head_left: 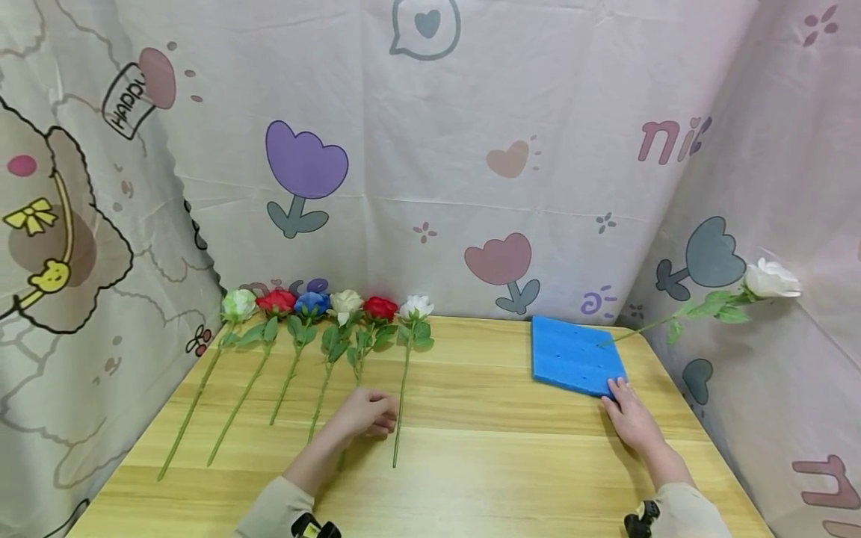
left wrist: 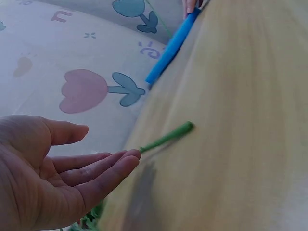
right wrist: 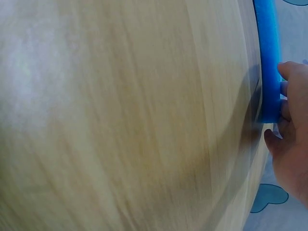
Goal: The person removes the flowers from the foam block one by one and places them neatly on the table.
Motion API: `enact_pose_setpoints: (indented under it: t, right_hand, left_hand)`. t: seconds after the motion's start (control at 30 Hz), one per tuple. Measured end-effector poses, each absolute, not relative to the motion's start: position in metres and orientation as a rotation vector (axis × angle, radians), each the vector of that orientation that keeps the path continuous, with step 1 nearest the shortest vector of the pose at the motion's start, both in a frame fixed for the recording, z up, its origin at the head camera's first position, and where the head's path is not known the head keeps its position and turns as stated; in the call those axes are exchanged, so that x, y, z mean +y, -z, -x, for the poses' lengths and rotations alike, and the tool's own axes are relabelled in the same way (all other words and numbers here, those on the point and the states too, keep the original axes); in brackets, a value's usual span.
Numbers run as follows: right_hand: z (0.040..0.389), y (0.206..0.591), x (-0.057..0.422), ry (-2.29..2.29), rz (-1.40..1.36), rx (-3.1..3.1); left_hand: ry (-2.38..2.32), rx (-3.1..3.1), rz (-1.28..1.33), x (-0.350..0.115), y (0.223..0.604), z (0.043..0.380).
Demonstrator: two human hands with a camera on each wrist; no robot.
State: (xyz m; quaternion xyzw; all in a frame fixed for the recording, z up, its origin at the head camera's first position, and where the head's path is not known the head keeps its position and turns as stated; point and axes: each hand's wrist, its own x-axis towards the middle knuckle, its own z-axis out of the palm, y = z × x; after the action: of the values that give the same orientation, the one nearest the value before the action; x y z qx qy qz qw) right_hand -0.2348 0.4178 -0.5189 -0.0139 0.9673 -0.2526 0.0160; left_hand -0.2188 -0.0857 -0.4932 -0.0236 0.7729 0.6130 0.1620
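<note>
My left hand (head_left: 368, 412) is at the stem of the rightmost white rose (head_left: 416, 307) in the row. In the left wrist view its thumb stands apart from the fingers, and the fingertips (left wrist: 132, 155) overlap the green stem (left wrist: 168, 137), which lies on the table. My right hand (head_left: 632, 418) rests at the near right corner of a blue foam board (head_left: 572, 359), its fingers lying on the board. One white rose (head_left: 772, 279) stands in the board, its stem (head_left: 635, 332) leaning right.
Left of that white rose lie a red rose (head_left: 380, 308), a cream rose (head_left: 346, 303), a blue rose (head_left: 312, 302), another red rose (head_left: 276, 300) and a pale green rose (head_left: 238, 305). Printed cloth (head_left: 430, 112) hangs around the wooden table (head_left: 471, 463). The board has small holes.
</note>
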Motion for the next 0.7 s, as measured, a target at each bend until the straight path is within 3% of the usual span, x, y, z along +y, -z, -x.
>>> enact_pose_setpoints:
  t: [0.7]
  right_hand:
    - [0.239, 0.513, 0.417, 0.564, 0.107, 3.088]
  left_hand:
    - [-1.670, 2.263, -0.344, -0.032, 0.435, 0.265]
